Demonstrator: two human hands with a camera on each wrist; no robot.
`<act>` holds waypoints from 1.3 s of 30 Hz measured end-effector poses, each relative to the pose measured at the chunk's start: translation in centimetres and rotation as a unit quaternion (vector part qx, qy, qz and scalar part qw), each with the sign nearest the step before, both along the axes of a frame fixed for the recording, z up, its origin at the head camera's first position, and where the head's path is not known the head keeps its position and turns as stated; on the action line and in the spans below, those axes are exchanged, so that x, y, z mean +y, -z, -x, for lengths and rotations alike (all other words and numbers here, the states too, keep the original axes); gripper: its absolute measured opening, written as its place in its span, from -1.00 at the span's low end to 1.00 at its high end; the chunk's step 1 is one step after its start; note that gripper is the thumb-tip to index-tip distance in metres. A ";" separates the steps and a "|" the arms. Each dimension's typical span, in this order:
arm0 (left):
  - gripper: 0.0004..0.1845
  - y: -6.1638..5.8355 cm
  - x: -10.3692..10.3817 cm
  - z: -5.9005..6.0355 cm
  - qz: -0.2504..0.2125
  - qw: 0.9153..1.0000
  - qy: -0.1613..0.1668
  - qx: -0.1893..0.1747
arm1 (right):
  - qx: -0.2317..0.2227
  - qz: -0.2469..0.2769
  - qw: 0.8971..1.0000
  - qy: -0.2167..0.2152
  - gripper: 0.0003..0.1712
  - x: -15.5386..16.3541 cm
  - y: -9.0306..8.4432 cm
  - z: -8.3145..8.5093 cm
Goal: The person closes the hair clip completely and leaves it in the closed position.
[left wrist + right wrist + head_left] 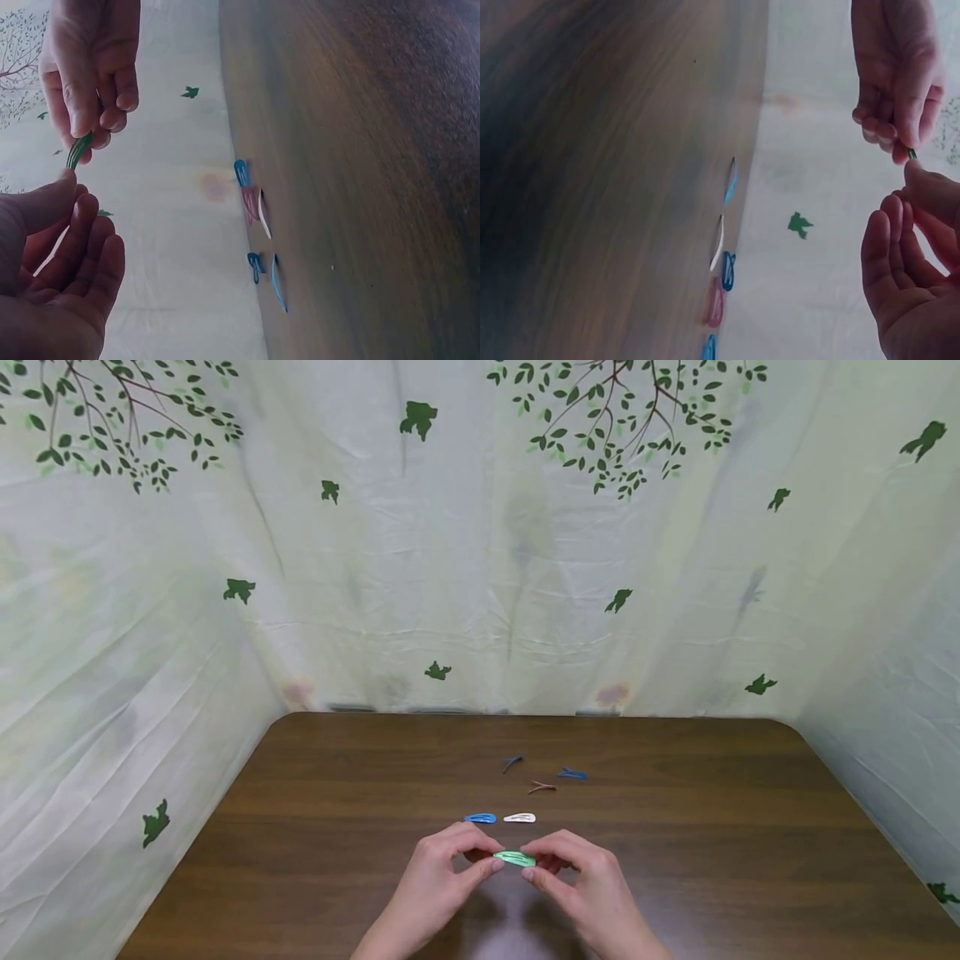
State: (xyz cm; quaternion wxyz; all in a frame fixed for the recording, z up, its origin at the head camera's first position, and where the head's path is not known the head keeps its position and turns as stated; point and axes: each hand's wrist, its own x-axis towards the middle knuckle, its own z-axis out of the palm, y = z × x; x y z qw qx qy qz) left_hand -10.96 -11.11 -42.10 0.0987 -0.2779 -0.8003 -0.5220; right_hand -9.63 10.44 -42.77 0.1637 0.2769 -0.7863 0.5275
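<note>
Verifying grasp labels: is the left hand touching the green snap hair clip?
Touching. The head view shows the left hand pinching one end of the green snap hair clip.

Head view: bright, even light on the curtain; table much darker. Left hand and right hand throw soft-edged shadows on the tabletop, pale glare between them. Light source not visible. Both wrist views dimmer, hands shaded, detail soft, table going near-black in one corner of left wrist, along left side of right wrist.
</note>
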 end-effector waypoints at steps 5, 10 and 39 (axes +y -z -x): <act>-0.85 0.4 0.3 0.3 0.008 1.000 0.005 -0.006 | -0.012 -0.017 1.000 -0.005 -0.70 0.6 0.4 0.4; -0.85 0.8 0.6 1.0 0.031 0.999 0.010 -0.004 | -0.024 -0.049 0.999 0.004 -0.70 1.2 0.9 1.0; -0.93 1.3 4.1 7.4 0.074 0.994 0.038 -0.066 | -0.132 -0.132 0.982 0.028 -0.81 5.1 0.4 5.8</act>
